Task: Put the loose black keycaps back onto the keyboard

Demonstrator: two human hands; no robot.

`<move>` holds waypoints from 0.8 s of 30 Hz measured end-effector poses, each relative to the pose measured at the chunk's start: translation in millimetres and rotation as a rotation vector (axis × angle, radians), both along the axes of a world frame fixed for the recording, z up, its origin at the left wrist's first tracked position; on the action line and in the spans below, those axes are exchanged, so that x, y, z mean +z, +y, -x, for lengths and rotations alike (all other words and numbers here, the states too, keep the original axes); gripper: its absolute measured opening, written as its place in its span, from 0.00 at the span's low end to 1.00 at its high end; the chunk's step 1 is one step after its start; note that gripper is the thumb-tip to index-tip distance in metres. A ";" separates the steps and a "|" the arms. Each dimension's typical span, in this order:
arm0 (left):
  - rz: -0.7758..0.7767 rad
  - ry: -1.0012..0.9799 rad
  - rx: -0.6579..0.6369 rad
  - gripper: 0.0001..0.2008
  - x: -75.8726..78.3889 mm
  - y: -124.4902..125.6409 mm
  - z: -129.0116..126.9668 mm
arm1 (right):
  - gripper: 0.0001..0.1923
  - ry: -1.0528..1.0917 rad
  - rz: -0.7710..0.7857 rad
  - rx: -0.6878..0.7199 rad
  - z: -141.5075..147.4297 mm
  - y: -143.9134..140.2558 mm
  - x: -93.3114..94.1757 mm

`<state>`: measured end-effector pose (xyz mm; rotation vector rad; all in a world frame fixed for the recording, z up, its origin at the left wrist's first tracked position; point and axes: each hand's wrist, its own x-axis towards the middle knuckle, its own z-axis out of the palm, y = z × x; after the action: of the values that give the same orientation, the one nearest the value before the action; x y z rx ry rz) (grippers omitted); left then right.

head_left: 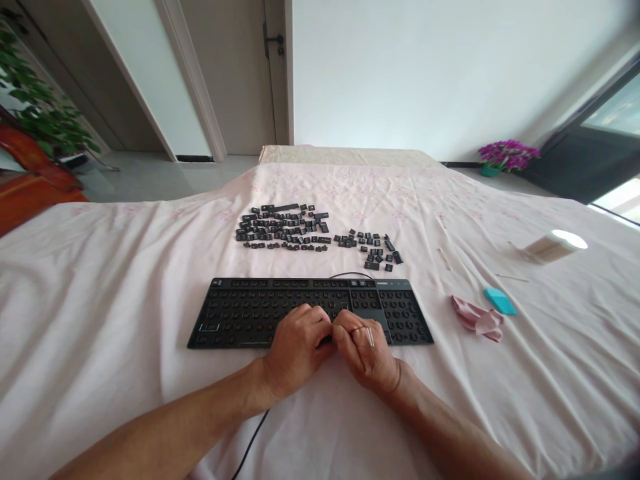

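A black keyboard (pixel 240 313) lies on the cloth in front of me, with most of its keycaps off and the bare key sockets showing. My left hand (pixel 300 339) is closed over its lower middle, fingers curled down. Against it, my right hand (pixel 366 348) is closed too, thumb and fingers pinched together. The fingertips meet near the keyboard's front edge, and whatever they hold there is hidden. A short whitish strip (pixel 371 337) shows at the right hand's fingers. Behind the keyboard lie loose black keycaps (pixel 280 227), grouped in rows, with a smaller group (pixel 377 247) to the right.
At right are a pink cloth (pixel 477 320), a turquoise flat piece (pixel 500 301), and a tub of cotton swabs (pixel 555 247) on its side. Several loose swabs (pixel 445 259) lie nearby. A black cable (pixel 250 443) runs toward me. Pale floral cloth (pixel 125 280) covers the surface.
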<state>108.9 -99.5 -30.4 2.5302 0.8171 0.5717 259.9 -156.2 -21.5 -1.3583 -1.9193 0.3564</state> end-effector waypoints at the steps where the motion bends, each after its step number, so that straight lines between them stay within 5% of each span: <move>1: -0.020 0.013 0.010 0.10 -0.2 -0.4 -0.3 | 0.14 -0.016 -0.030 0.008 -0.9 -0.7 -2.7; 11: 0.066 -0.081 -0.013 0.11 3.5 -2.7 0.2 | 0.16 0.216 -0.012 -0.092 -6.2 -10.7 -6.7; 18: 0.345 -0.052 0.008 0.05 7.6 11.6 -6.2 | 0.09 -0.042 -0.328 0.025 -10.6 -1.0 -0.8; 24: 0.470 -0.083 0.108 0.11 20.3 55.0 -17.0 | 0.16 0.195 -0.210 -0.306 -25.1 4.5 -0.6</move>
<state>125.9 -44.5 -10.0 2.0339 0.9367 0.4511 285.0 -151.7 -22.1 -1.3938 -1.5160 0.1266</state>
